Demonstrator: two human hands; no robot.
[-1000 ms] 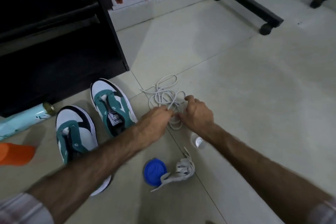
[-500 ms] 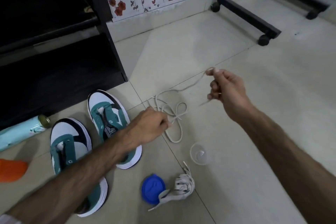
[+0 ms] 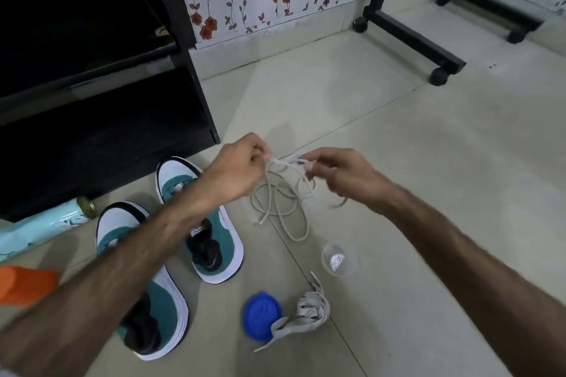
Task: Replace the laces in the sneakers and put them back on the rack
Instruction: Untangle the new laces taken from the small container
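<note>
Step in hand, as judged: untangling the cord lace [image 3: 283,193] ahead of threading; no lacing of either shoe has begun. The left hand [image 3: 242,167] pinches one part of the lace between thumb and curled fingers, and the right hand [image 3: 340,173] pinches another part close by, so the two hands stand near each other above the floor [image 3: 398,147] with the loops hanging between and below them (the lowest loop appears to reach the tiles, though contact cannot be confirmed). The two sneakers [image 3: 199,217] lie side by side on the floor just in front of the dark rack [image 3: 101,119], both without laces in the eyelets so far as can be seen. A bundle of flat laces [image 3: 309,312] lies by a blue lid [image 3: 262,315]; a clear cup [image 3: 337,259] stands near them. The next move calls for finding a free tip and drawing it out of the loops without tightening a knot, then taking it to the nearer sneaker. Against the frame half a second earlier: the left hand has risen from the floor, the right hand has come inward toward it, and most of the lace is now lifted clear.
</note>
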